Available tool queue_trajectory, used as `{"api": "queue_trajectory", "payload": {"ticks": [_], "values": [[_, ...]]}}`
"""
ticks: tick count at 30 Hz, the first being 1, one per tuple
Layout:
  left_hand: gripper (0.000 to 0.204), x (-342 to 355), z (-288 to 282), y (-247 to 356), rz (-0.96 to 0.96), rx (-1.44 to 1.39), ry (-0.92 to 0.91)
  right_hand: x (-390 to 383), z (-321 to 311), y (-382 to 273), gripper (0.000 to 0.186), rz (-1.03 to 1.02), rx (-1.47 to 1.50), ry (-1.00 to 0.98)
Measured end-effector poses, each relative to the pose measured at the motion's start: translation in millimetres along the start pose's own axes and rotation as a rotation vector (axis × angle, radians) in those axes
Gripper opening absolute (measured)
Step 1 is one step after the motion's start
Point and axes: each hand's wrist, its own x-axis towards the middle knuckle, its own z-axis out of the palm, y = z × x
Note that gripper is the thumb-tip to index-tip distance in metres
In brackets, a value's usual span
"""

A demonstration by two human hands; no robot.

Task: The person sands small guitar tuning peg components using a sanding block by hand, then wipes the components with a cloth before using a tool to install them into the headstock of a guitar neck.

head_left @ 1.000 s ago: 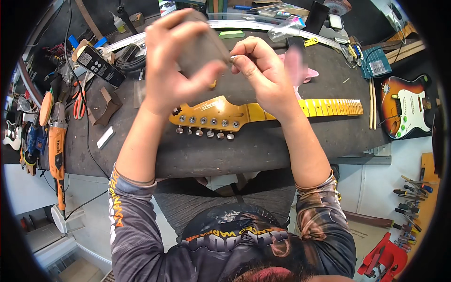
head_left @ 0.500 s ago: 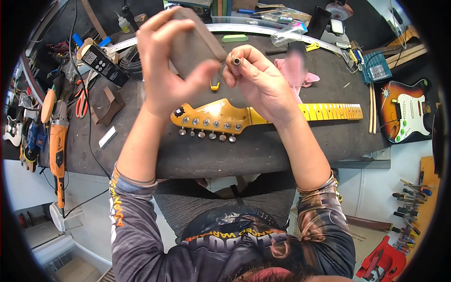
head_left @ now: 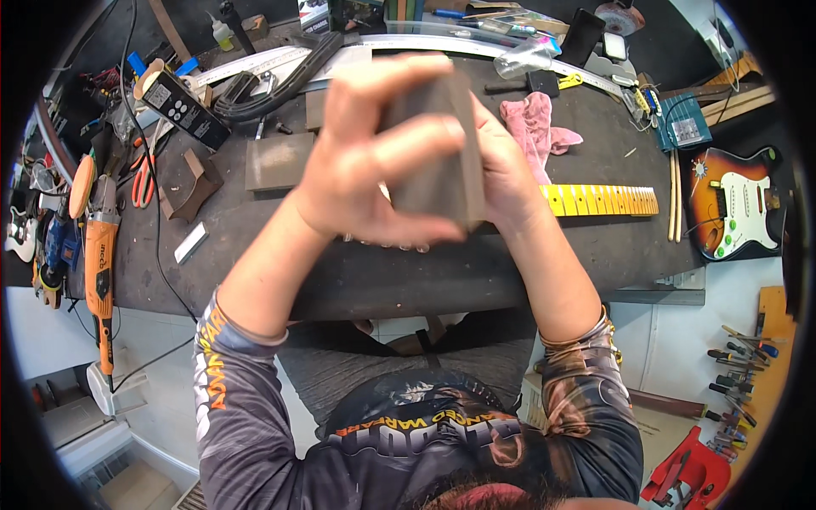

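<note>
My left hand (head_left: 357, 170), blurred by motion, grips a dark grey-brown flat block (head_left: 433, 170), its fingers curled over the face and edge. Behind that block is my right hand (head_left: 506, 170); its fingertips and anything in them are hidden. Beneath both hands lies a yellow guitar neck (head_left: 595, 201), its headstock mostly covered by my left hand. A flat brownish board (head_left: 272, 161) rests to the left of my hands, and a pink cloth (head_left: 531, 127) lies just beyond my right hand.
A sunburst guitar body (head_left: 735, 200) is at the right, an orange power tool (head_left: 100, 272) at the left. A long silver straightedge (head_left: 382, 44) runs along the back among bottles and tools. Cut brown offcuts (head_left: 191, 187), red-handled pliers (head_left: 144, 178) and screwdrivers (head_left: 748, 357) surround the bench.
My left hand and the block have swung right and down, across my right hand. The small metal cylinder seen in my right fingertips is now hidden behind the block.
</note>
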Motion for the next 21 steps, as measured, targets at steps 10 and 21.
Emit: {"api": "queue_trajectory", "payload": {"ticks": [10,21], "values": [[0.085,-2,-5,-5,0.018,0.006,-0.013,-1,18,-5,0.022,0.002,-0.12,0.151],[0.082,-6,-10,-28,-0.038,0.074,0.008,3,-3,-3,0.025,-0.065,-0.167,-0.006]]}}
